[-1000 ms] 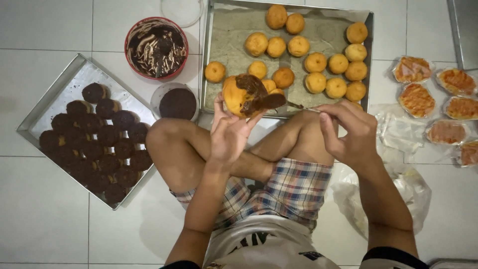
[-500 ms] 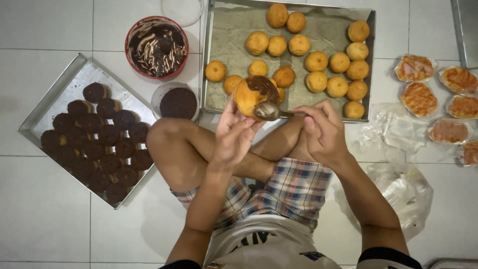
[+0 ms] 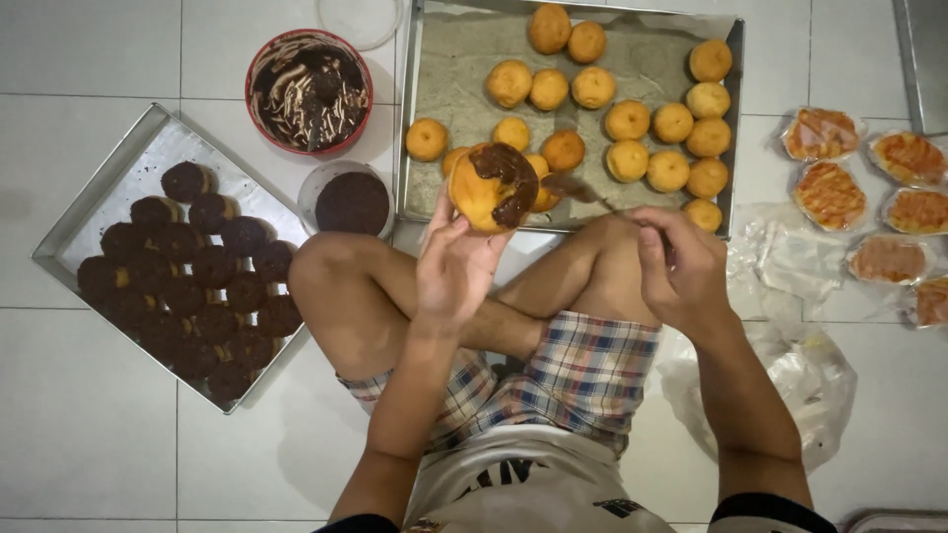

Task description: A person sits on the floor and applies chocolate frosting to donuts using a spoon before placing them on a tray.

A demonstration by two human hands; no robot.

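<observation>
My left hand holds up a round golden bun partly smeared with dark chocolate. My right hand grips a thin spreading tool whose chocolate-coated tip touches the bun's right side. Behind them lies a metal tray lined with paper and carrying several plain buns. I sit cross-legged on the white tiled floor, knees below both hands.
A metal tray at left holds several chocolate-coated buns. A red bowl of chocolate spread and a clear cup of dark crumbs stand between the trays. Wrapped flat pastries and a crumpled plastic bag lie at right.
My right hand has brought the tool from near my knee up to the bun and spread chocolate on it. The left hand turned the bun slightly.
</observation>
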